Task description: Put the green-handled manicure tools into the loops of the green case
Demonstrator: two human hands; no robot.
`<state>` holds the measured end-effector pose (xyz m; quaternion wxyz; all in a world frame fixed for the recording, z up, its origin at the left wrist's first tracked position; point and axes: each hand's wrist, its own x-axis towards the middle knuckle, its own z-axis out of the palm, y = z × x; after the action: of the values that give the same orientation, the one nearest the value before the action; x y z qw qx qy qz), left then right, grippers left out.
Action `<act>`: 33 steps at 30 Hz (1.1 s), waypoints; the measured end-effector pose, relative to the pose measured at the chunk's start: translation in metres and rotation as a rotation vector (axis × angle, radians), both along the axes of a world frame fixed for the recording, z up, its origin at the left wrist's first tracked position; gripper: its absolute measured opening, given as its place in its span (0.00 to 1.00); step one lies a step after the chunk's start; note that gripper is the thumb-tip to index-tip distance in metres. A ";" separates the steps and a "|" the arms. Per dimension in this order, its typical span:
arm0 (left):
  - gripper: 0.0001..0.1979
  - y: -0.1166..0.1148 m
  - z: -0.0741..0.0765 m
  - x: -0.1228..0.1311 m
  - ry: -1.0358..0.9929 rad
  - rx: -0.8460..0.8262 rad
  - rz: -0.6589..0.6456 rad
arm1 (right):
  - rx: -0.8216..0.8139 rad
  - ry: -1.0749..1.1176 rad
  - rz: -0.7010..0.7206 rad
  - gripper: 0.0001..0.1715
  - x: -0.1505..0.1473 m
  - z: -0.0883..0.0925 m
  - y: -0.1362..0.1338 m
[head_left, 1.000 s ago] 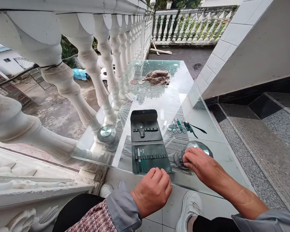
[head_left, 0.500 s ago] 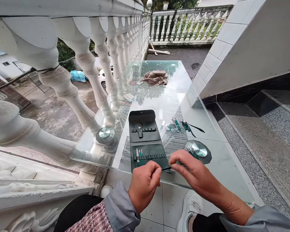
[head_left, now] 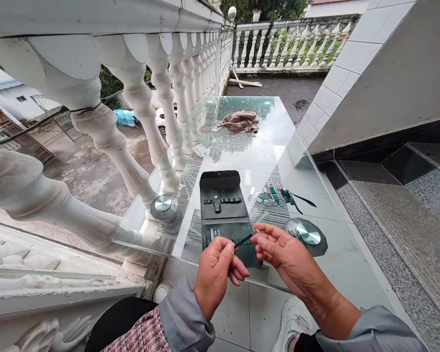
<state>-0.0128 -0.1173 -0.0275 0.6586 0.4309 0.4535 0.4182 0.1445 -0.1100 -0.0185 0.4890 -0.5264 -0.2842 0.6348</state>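
A small thin dark tool is held between my two hands, above the near end of an open dark green case. My left hand pinches one end of it between thumb and forefinger. At its other end, the fingertips of my right hand are closed on it. Several slim tools stand in the loops at the left of the case's lower panel. To the right of the case, small scissors, clippers and a black-handled tool lie on the glass.
The glass table has round metal discs at its supports, one near the left edge and one at the right. A crumpled brown cloth lies at the far end. White balusters line the left; steps rise on the right.
Both hands have turned and their fingers have loosened outward, so more of the dark tool shows, now slanting up to the right. The whole view has shifted slightly.
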 end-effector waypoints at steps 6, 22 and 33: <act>0.19 0.001 0.001 0.000 -0.017 0.014 0.015 | 0.015 0.096 0.111 0.20 -0.013 0.003 0.007; 0.13 -0.017 -0.025 -0.007 1.133 1.399 -0.310 | 0.108 -0.244 0.001 0.21 -0.030 -0.010 0.042; 0.15 -0.019 -0.035 -0.013 1.328 1.593 -0.337 | 0.124 -0.355 0.023 0.18 -0.047 -0.017 0.059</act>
<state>-0.0263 -0.1363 -0.0629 -0.1468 0.9400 0.2514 0.1783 0.0976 -0.0514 -0.0353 0.4555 -0.5955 -0.4106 0.5189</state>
